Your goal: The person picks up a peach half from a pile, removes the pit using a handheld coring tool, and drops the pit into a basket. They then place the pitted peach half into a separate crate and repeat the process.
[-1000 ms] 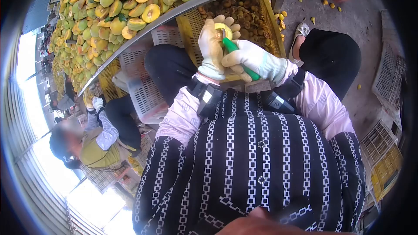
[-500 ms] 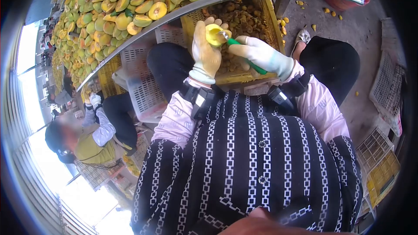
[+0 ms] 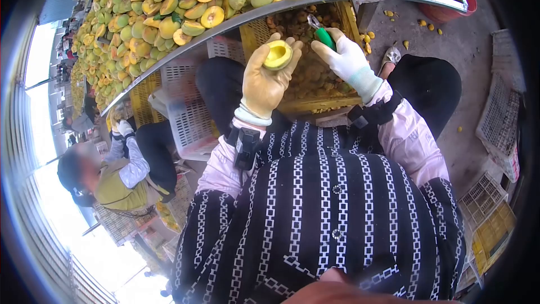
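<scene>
My left hand (image 3: 263, 81), in a tan-coated glove, holds a yellow peach half (image 3: 278, 55) on its fingers, hollow side up. A smooth round cavity without a stone shows in the fruit. In my right hand (image 3: 350, 63), gloved in white, is a pitting spoon (image 3: 324, 38) with a green handle and a metal loop-like tip pointing up and away. The tool is apart from the fruit. Beneath both hands stands a yellow crate (image 3: 320, 103) with brownish stones and scraps inside.
A metal-edged table (image 3: 247, 16) heaped with halved peaches (image 3: 169, 5) curves across the front. White crates (image 3: 188, 107) stand at the left, near a seated co-worker (image 3: 121, 174). A red tub (image 3: 450, 14) sits at the far right, with fruit bits on the floor and crates (image 3: 498, 121) along the right.
The pitting spoon has come out of the peach half and moved up and right with my right hand. My left hand has opened its palm further upward, and the cavity now shows.
</scene>
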{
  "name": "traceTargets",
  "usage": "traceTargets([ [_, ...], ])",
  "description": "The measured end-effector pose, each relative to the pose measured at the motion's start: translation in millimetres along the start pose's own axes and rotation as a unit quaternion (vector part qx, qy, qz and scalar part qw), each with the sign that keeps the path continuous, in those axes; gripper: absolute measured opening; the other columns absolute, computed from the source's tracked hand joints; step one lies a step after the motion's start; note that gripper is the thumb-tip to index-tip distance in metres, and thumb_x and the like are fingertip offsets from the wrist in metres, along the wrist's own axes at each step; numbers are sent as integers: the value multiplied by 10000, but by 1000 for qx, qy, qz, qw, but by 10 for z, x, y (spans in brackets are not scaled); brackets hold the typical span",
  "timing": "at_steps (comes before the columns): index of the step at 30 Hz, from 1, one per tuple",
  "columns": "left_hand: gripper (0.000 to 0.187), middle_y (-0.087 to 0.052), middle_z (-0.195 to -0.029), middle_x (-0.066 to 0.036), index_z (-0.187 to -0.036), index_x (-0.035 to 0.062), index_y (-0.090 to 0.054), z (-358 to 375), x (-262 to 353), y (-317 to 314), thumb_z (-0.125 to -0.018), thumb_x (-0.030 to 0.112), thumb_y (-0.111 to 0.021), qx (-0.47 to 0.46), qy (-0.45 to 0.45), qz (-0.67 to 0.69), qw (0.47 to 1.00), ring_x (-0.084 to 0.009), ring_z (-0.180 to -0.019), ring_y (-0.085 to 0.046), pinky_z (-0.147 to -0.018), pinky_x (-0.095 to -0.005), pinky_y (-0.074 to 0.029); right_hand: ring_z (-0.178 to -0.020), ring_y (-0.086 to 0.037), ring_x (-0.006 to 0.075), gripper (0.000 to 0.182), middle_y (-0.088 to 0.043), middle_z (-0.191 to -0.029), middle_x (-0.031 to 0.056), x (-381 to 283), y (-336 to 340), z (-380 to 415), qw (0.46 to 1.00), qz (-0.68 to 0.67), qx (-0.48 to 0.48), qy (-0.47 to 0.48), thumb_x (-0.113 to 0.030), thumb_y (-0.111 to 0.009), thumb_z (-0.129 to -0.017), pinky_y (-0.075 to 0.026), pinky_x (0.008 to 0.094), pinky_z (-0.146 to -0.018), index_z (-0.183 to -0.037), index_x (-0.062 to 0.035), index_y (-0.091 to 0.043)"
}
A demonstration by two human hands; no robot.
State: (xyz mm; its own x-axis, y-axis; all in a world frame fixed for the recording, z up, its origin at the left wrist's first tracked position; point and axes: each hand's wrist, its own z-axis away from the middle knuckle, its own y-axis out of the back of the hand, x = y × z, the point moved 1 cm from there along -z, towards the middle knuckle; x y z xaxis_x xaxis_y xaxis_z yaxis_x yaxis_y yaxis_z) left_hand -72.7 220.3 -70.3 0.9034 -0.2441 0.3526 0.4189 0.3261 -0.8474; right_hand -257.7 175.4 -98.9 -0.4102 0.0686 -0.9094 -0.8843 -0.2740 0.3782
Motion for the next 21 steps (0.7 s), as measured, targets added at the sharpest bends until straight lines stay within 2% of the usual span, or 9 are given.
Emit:
traceTargets([
  [3, 355, -550, -1222, -265, -1233, -50, -486, 153, 166, -43, -953, 163, -536, -1, -30, -3, 1000, -425, -1187, -513, -1041, -481, -453, -848, -657, 360, 474, -661, -899, 202, 72, -54, 12, 999, -32, -21, 23, -415, -614, -876, -503, 399, -744, -1207, -81, -549],
  [4, 385, -564, -1231, -241, -1252, -19, -494, 202, 214, -66, -959, 227, -533, 11, -33, -34, 999, -377, -1113, -579, -939, -419, -531, -824, -657, 353, 442, -657, -878, 193, 20, -63, 67, 995, -89, -39, 25, -384, -609, -889, -506, 382, -736, -1217, -95, -549],
  [5, 385, -564, -1231, -241, -1252, -19, -494, 233, 268, -36, -959, 227, -533, 13, -39, -34, 999, -377, -1113, -579, -939, -419, -531, -824, -657, 353, 442, -657, -878, 193, -10, -85, 101, 995, -90, -44, 29, -384, -609, -889, -506, 382, -736, -1217, -95, -549],
  [7, 401, -576, -1238, -208, -1265, 24, -505, 276, 337, -39, -963, 289, -520, -102, 12, -47, 994, -314, -1014, -638, -795, -345, -576, -751, -663, 291, 410, -660, -848, 152, -86, -112, 135, 982, -95, -27, 158, -364, -608, -898, -507, 355, -703, -1218, -113, -555],
  [8, 413, -584, -1239, -188, -1294, 53, -489, 292, 319, -40, -962, 299, -509, -81, 10, -57, 995, -268, -927, -664, -695, -310, -573, -712, -655, 218, 425, -661, -839, 119, -107, -111, 151, 985, -78, -43, 148, -360, -626, -891, -511, 332, -690, -1236, -124, -545],
  [13, 410, -553, -1284, -184, -1317, 50, -457, 300, 120, -226, -946, 210, -526, -61, -12, -173, 983, -259, -974, -645, -769, -320, -570, -570, -565, 97, 474, -610, -762, 47, -241, -16, 202, 973, -206, -104, 22, -347, -672, -875, -468, 260, -518, -1241, -84, -527],
  [15, 414, -532, -1293, -171, -1346, 41, -424, 311, 19, -256, -953, 131, -521, -53, -35, -343, 937, -258, -1076, -605, -882, -384, -548, -515, -496, 56, 498, -563, -745, 18, -358, 58, 254, 919, -350, -181, -24, -332, -678, -873, -411, 207, -448, -1235, -35, -509],
  [19, 489, -542, -1253, -108, -1342, -1, -411, 353, -62, -367, -907, 86, -615, -97, -88, -460, 878, -192, -1132, -552, -963, -321, -483, -490, -492, 62, 443, -575, -756, 28, -386, 101, 317, 924, -341, -173, 11, -251, -646, -889, -411, 198, -442, -1219, -5, -481],
  [21, 518, -547, -1244, -100, -1356, -4, -407, 401, -112, -406, -898, 83, -631, -112, -121, -450, 878, -177, -1131, -547, -965, -309, -473, -478, -508, 79, 337, -593, -745, 34, -419, 213, 370, 923, -330, -196, -3, -218, -621, -892, -411, 203, -437, -1132, -8, -512],
])
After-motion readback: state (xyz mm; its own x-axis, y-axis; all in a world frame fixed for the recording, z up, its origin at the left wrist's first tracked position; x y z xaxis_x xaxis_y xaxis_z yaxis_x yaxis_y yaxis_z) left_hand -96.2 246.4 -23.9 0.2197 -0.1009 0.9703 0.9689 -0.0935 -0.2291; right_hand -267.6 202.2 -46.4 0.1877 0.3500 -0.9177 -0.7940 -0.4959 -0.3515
